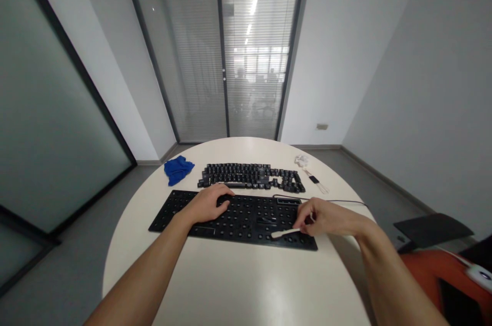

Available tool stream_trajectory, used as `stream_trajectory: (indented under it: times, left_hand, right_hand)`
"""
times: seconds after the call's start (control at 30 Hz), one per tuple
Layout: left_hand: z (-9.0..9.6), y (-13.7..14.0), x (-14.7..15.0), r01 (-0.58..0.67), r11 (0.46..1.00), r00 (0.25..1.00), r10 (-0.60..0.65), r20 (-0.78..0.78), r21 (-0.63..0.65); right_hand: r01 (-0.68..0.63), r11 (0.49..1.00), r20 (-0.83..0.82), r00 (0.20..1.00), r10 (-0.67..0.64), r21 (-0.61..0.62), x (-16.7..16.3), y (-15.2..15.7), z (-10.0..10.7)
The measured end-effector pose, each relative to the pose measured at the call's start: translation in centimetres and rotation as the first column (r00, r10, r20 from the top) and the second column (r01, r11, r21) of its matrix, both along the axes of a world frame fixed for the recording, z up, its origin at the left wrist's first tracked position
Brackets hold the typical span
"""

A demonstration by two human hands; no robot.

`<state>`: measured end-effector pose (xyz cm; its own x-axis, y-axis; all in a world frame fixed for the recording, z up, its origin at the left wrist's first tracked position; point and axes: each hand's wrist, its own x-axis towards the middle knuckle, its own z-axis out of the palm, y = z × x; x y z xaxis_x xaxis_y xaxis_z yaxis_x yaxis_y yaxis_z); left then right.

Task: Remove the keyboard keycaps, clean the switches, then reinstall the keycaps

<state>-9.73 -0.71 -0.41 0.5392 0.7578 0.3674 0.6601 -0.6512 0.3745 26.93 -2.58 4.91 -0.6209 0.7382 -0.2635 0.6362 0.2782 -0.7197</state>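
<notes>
A black keyboard base (pixel 238 218), stripped of its keycaps, lies across the table. My left hand (pixel 209 204) rests flat on its left half, fingers stretched and thumb apart, holding nothing. Over the right end of the base, my right hand (pixel 309 216) pinches a small white brush-like stick (pixel 284 233). Its thicker tip points left, at the lower rows of bare key sockets. Whether the tip touches the base I cannot tell. Just behind the base, the loose black keycaps (pixel 238 175) are laid out in keyboard order.
A crumpled blue cloth (pixel 178 169) lies at the back left of the round white table (pixel 238 274). At the back right are a crumpled white wad (pixel 302 160) and a wire keycap puller (pixel 314 179). The keyboard cable (pixel 338 201) runs right. An orange chair (pixel 426 274) stands beside the table.
</notes>
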Motion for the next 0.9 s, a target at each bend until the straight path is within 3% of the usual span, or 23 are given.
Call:
stream_trajectory:
  times: [0.6, 0.9]
  left_hand:
    - [0.7, -0.4, 0.6, -0.013, 1.000, 0.999, 0.014, -0.047, 0.021]
    - [1.0, -2.1, 4.0, 0.151, 0.987, 0.983, -0.155, -0.097, -0.046]
  right_hand:
    - [0.001, 0.998, -0.115, 0.993, 0.006, 0.061, -0.5, 0.8, -1.4]
    - [0.015, 0.999, -0.107, 0.994, -0.009, 0.051, -0.4, 1.0, -1.7]
